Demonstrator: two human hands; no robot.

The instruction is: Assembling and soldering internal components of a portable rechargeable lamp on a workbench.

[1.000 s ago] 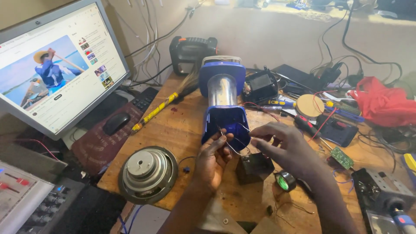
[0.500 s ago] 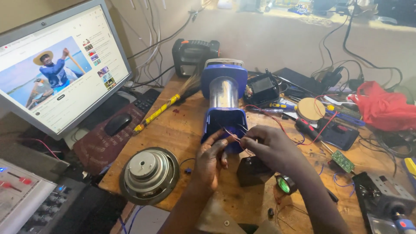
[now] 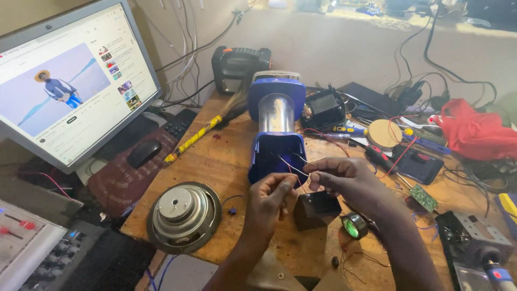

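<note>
Both hands meet right in front of the blue lantern [image 3: 276, 134], which lies on its back on the wooden surface [image 3: 226, 161] with its silver middle section up and its open blue base toward the person. The left hand [image 3: 269, 202] has its grip pressed together, thumb and fingertips pinching the thin wires [image 3: 288, 164] that come out of the lantern's base. The right hand [image 3: 344, 180] is pinched too, holding the free end of those same wires just beside the left fingertips. The two hands are almost touching. Can't make out whether the wire ends are actually joined, they're too thin.

Just below the hands sits a small black box [image 3: 316, 209], touching or nearly touching the right hand's underside. Next to it on the right is a little round lens with a green glow [image 3: 354, 225].

Other stuff around: a bare speaker driver [image 3: 184, 215] lies face down near the front edge, well left of the hands. A yellow-handled brush [image 3: 207, 132] lies diagonally behind it. Left of the surface there's a monitor [image 3: 70, 86] with a video playing, plus a black mouse [image 3: 144, 152] on a dark red pad. On the right side there's a small green circuit board [image 3: 423, 198], a red cloth [image 3: 474, 134] and a round wooden disc [image 3: 383, 132].
</note>
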